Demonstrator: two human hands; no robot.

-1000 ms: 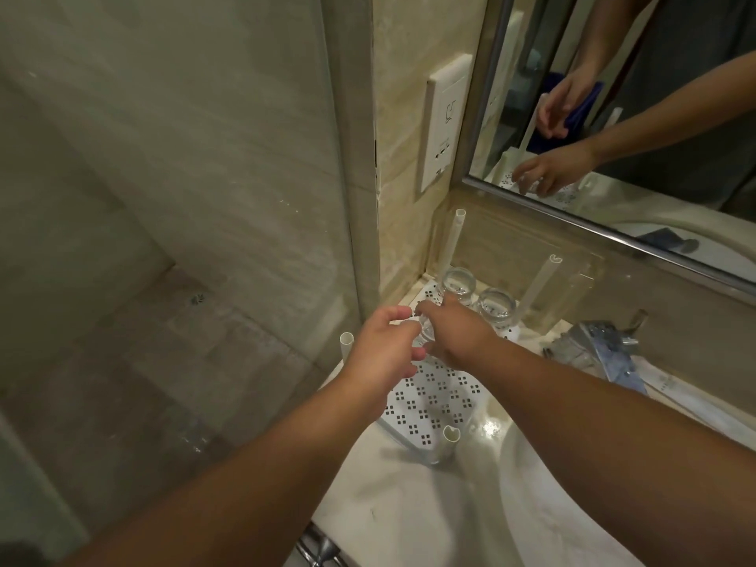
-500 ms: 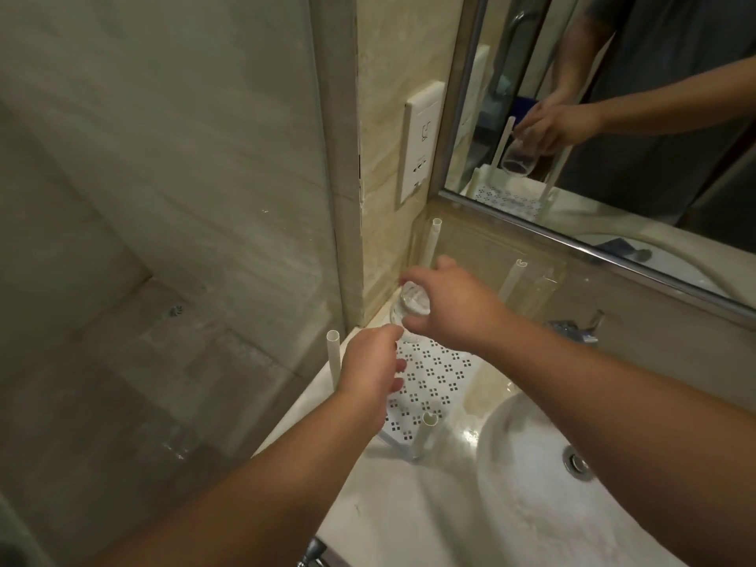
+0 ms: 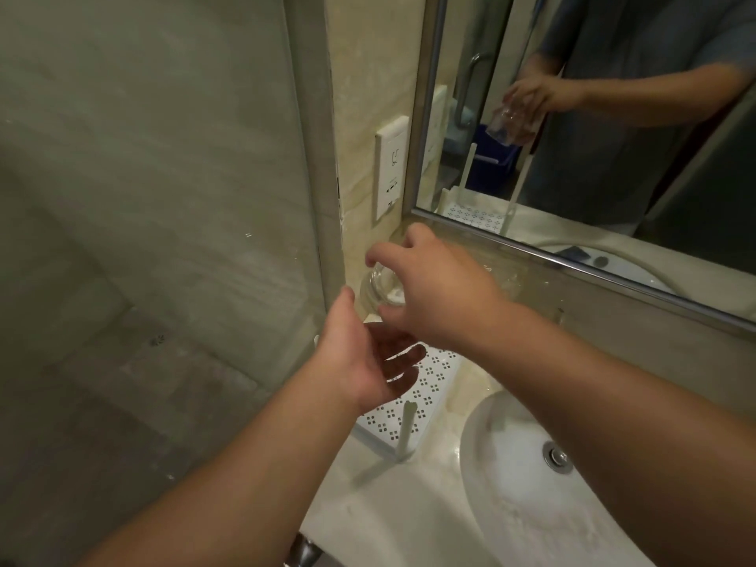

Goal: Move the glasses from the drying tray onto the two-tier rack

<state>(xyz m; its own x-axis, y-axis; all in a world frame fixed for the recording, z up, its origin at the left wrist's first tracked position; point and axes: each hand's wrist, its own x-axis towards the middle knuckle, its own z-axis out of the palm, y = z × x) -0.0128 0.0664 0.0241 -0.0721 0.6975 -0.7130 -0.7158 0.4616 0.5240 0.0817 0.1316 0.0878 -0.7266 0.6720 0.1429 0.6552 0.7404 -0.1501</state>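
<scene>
My right hand [image 3: 433, 292] grips a clear glass [image 3: 378, 288] from above, lifted well over the white perforated tray [image 3: 425, 386] on the counter beside the sink. Its fingers wrap the glass's rim and side, hiding much of it. My left hand [image 3: 364, 362] hangs just below and to the left of the glass, palm turned up, fingers loosely spread, holding nothing. A white upright post [image 3: 405, 431] stands at the tray's near corner. The other glasses are hidden behind my hands. In the mirror the reflected hand holds the glass too.
A glass shower panel [image 3: 163, 198] with a metal frame stands close on the left. A wall socket plate [image 3: 390, 169] and mirror [image 3: 593, 137] are behind the tray. The white sink basin [image 3: 532, 484] with its drain [image 3: 554, 456] lies to the right.
My right hand has raised the glass off the tray, higher than half a second ago. My left hand let go, dropped below it and turned palm up.
</scene>
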